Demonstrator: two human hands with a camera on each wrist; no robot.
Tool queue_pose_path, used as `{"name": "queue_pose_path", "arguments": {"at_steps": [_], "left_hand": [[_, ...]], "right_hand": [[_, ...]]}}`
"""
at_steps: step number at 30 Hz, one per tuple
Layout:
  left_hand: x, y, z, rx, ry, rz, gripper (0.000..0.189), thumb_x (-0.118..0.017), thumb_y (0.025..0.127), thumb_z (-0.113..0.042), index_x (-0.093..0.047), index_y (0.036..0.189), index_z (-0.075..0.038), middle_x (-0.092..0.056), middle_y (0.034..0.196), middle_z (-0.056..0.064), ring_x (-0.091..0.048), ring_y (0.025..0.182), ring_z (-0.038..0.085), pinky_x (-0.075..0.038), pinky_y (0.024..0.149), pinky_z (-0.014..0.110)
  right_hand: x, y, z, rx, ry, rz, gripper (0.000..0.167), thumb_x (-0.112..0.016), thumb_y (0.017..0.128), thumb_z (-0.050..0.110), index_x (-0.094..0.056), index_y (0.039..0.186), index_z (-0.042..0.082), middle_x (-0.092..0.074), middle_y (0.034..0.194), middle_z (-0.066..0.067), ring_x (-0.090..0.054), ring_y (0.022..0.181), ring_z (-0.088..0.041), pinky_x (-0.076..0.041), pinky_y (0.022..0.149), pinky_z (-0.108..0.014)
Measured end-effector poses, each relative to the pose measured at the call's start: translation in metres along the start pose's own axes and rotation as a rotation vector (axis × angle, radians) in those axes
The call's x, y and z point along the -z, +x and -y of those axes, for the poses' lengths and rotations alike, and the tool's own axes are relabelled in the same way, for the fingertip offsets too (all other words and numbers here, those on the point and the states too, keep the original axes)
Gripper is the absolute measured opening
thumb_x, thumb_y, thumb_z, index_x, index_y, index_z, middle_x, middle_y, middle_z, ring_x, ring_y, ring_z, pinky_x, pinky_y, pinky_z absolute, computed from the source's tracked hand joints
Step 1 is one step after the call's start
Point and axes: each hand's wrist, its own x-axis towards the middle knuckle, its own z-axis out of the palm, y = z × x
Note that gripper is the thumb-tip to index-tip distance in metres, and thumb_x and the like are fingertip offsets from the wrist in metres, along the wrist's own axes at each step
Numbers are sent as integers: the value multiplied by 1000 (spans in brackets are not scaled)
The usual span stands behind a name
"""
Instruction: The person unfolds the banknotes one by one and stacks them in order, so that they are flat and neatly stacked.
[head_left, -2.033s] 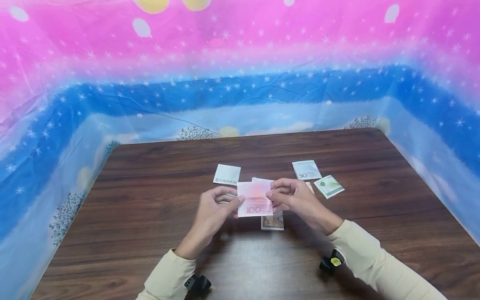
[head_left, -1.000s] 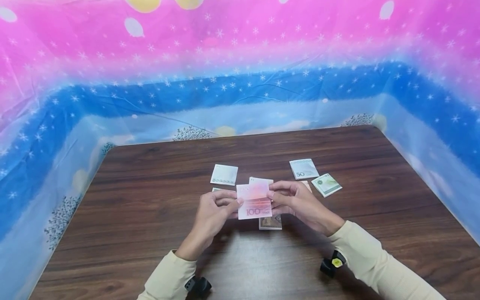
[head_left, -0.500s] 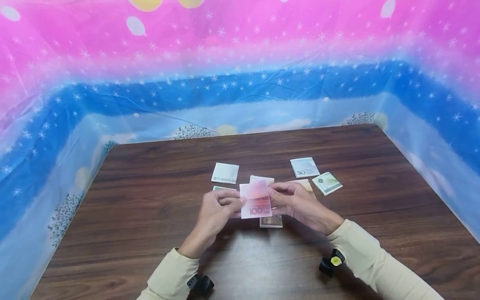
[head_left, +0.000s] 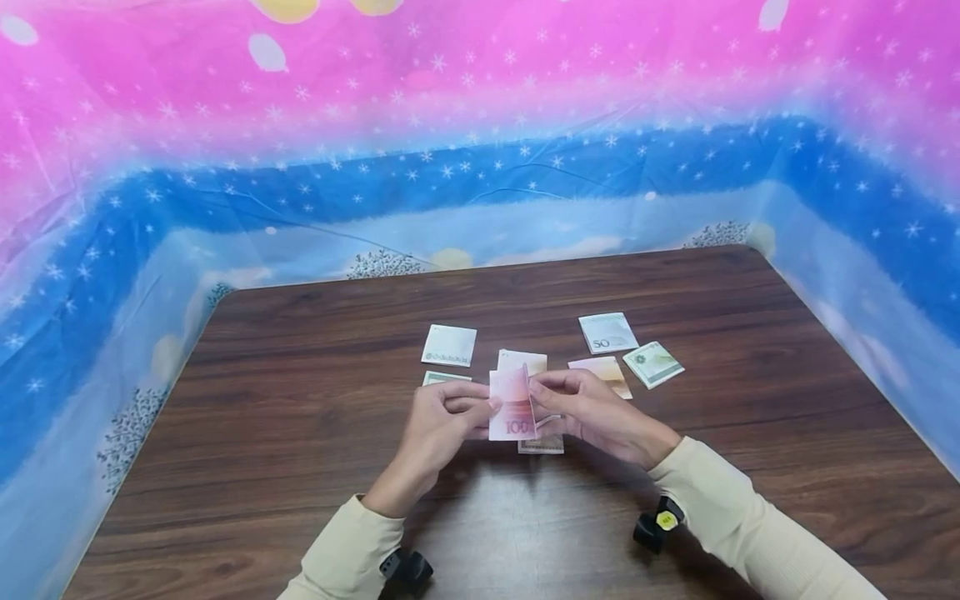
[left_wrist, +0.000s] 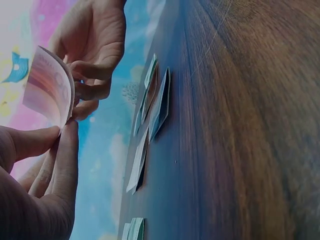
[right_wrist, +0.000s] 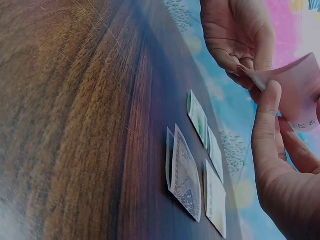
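Observation:
Between both hands, above the table, is a pink 100 yuan banknote (head_left: 512, 408). My left hand (head_left: 438, 425) pinches its left edge between thumb and fingers. On the opposite edge, the thumb and fingers of my right hand (head_left: 596, 412) pinch it. The left wrist view shows the banknote (left_wrist: 50, 90) bent into a curve, its far side near the right hand's fingers. Behind and below it on the table, partly covered in the head view, lie a pale folded banknote (head_left: 522, 359) and a brown folded banknote (head_left: 542, 447).
On the brown wooden table (head_left: 300, 467) lie more folded notes: a whitish one (head_left: 449, 345) and a green-edged one (head_left: 447, 378) at left, a 50 note (head_left: 607, 332), a green note (head_left: 654, 364) and an orange-brown note (head_left: 611, 377) at right. A patterned cloth (head_left: 480, 183) surrounds the table.
The two hands have come closer together, the left moving right and the right slightly left. The pink banknote, flatter before, now bends and looks narrower. More of the orange-brown note shows.

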Motion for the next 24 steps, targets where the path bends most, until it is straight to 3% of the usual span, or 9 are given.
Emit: {"name": "queue_pose_path", "arguments": {"at_steps": [8,16,24], "left_hand": [[-4,0,1,6,18,5,19,-78,84,1,-74,102,8,-71,100,16,-72,71,17,-64,67,35],[-6,1,1,24,12,-5,19,-79,84,1,-75,101,8,-71,100,15,-72,69,17,-64,67,33],[-7,1,1,37,21,-9,21,-80,83,0,-75,102,7,-71,101,15,-73,70,18,-64,68,33]], "right_hand": [[-1,0,-2,-8,55,43,41,-63,102,22,-54,129,-8,-64,109,-7,-66,99,-18,-58,93,-39],[-1,-1,-2,-15,82,52,53,-64,102,26,-47,138,-10,-64,116,-9,-65,99,-18,-58,92,-35],[0,-2,-4,-20,87,28,60,-63,103,24,-38,145,-11,-60,125,-11,-63,110,-20,-55,99,-38]]}}
